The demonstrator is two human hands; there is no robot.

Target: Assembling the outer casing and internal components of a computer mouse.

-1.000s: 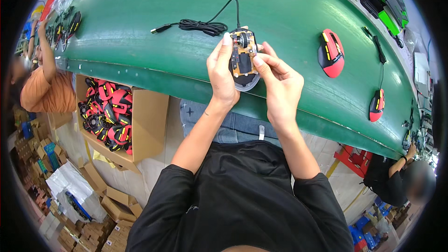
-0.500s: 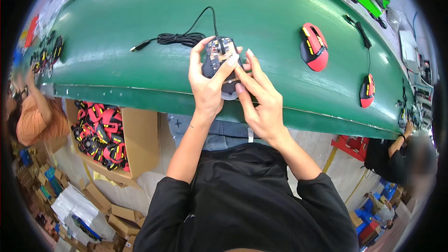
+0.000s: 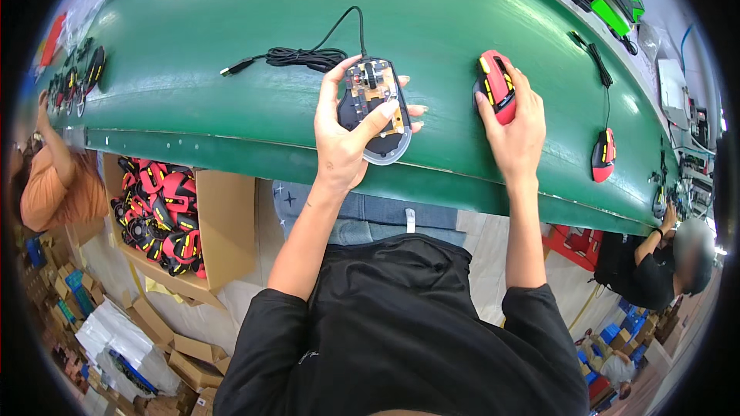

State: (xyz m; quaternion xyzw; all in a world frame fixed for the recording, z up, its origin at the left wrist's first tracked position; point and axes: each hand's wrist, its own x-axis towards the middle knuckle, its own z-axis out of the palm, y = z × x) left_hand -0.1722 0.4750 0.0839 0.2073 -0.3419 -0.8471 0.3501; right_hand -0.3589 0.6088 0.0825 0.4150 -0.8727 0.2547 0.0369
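Note:
My left hand (image 3: 345,135) holds a computer mouse base (image 3: 395,142) by its sides, over the near part of the green belt. The base has no top on it, so its circuit board (image 3: 362,96) and scroll wheel show. A black cable (image 3: 308,56) runs from its far end to a coiled bundle on the belt, ending in a plug at the left. Further right, my right hand (image 3: 518,127) grips a red-and-black mouse top shell (image 3: 493,69) with yellow side keys, thumb on its left side and fingers on its right. No cable shows on this shell.
A wired red mouse (image 3: 605,156) lies on the green belt (image 3: 254,0) at the right. Below the belt's left edge stands a cardboard box (image 3: 227,227) full of red-and-black shells (image 3: 166,212). Co-workers (image 3: 50,185) sit at both ends.
My right hand has left the mouse base, moved right and closed on the red shell, which has shifted slightly left. My left hand keeps the base, whose board now shows more fully.

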